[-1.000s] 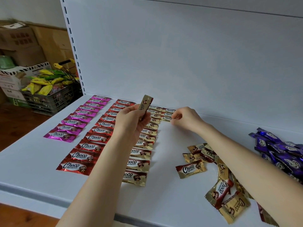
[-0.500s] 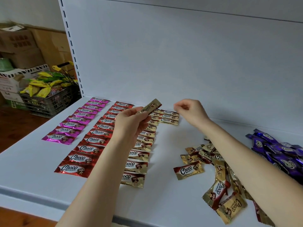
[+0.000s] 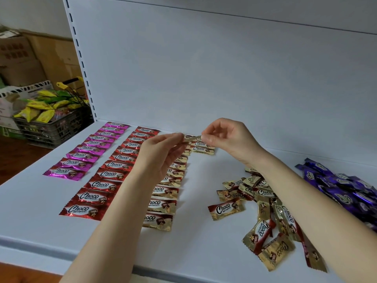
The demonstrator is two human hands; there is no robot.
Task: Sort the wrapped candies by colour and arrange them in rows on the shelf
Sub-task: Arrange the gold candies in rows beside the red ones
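A gold-wrapped candy [image 3: 190,138] hangs level above the back of the white shelf [image 3: 30,203], pinched at one end by my left hand [image 3: 161,154] and at the other by my right hand [image 3: 226,137]. Under it a short gold row [image 3: 202,149] lies by the back wall. To the left run a long gold row [image 3: 163,205], a red row [image 3: 102,184] and a pink row [image 3: 85,154]. A loose heap of gold candies [image 3: 265,211] lies under my right forearm, and a purple heap [image 3: 342,190] sits at the far right.
The shelf's white back wall [image 3: 204,78] stands close behind my hands. Left of the shelf, on the floor, a dark crate [image 3: 51,127] holds yellow and green packets, with cardboard boxes [image 3: 24,58] stacked behind it.
My left hand tipped the gold candy from upright to level and moved it right. My right hand lifted off the short gold row and took hold of the candy's other end.
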